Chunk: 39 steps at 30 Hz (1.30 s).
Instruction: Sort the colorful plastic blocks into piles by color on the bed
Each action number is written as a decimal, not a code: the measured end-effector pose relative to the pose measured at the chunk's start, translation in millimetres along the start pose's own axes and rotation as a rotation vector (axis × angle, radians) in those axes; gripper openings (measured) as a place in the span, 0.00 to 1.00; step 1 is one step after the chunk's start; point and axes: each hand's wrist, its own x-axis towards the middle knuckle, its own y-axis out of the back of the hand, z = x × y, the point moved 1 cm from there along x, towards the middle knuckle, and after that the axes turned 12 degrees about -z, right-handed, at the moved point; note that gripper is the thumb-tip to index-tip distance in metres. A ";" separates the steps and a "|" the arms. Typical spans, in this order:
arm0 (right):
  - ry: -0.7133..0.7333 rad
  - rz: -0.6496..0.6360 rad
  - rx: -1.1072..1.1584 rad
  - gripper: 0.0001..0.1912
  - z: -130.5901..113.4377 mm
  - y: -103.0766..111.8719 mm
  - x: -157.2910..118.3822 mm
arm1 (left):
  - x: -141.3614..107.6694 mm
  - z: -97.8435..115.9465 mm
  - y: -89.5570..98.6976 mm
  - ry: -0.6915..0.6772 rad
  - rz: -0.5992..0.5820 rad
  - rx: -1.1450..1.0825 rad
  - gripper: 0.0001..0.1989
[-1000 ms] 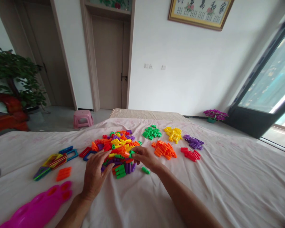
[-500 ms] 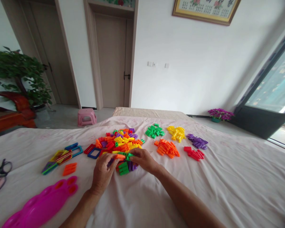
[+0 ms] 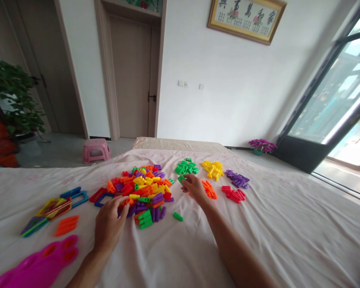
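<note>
My right hand pinches a green plastic building block in front of the green block pile. At the near left edge of the mixed pile of coloured blocks, my left hand is closed, with an orange block at its thumb and fingertips. A joined set of green blocks lies before the mixed pile. One loose green block rests on the cloth between my hands. My right hand partly covers the orange block pile.
Yellow, purple and red block piles sit to the right. Magnetic tiles, joined orange blocks and a pink tray lie left on the cloth. A pink stool stands beyond.
My hands have moved apart. The right hand has gone forward and right with a green block; the left has drawn left. A loose green block now shows on the cloth. The view has shifted right.
</note>
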 end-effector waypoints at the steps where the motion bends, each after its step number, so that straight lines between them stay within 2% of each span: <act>1: -0.005 0.030 -0.004 0.17 2.1 3.9 1.1 | 0.4 -0.8 -0.3 0.007 0.001 -0.004 0.20; 7: -0.012 0.130 -0.004 0.15 13.1 19.7 13.1 | 4.3 -9.5 8.5 0.055 0.000 -0.018 0.21; 13: 0.012 0.191 -0.027 0.15 23.1 21.3 35.9 | 12.4 -24.2 20.1 0.259 -0.056 0.050 0.24; 17: -0.024 0.191 -0.189 0.13 21.5 22.0 58.3 | 15.5 -24.1 21.2 0.298 -0.102 0.065 0.24; 20: -0.047 0.246 -0.365 0.09 13.1 30.4 76.1 | 16.0 -23.0 21.2 0.296 -0.107 0.060 0.23; 22: -0.054 0.285 -0.420 0.11 7.0 36.6 85.7 | 15.8 -23.1 21.3 0.296 -0.102 0.057 0.22; 25: -0.041 0.308 -0.430 0.21 3.1 37.1 91.5 | 15.7 -24.2 21.2 0.293 -0.095 0.056 0.21; 28: -0.008 0.217 -0.452 0.24 10.1 21.2 85.4 | 16.0 -24.9 20.5 0.286 -0.102 0.056 0.21; 33: 0.154 -0.137 -0.636 0.28 31.2 -19.5 66.8 | 16.0 -23.7 19.8 0.285 -0.120 0.040 0.23; 36: 0.228 -0.309 -0.767 0.26 35.7 -33.3 60.5 | 15.7 -22.3 20.4 0.291 -0.129 0.034 0.23; 39: 0.226 -0.341 -0.901 0.22 34.2 -35.8 56.0 | 15.7 -21.3 21.0 0.298 -0.132 0.033 0.24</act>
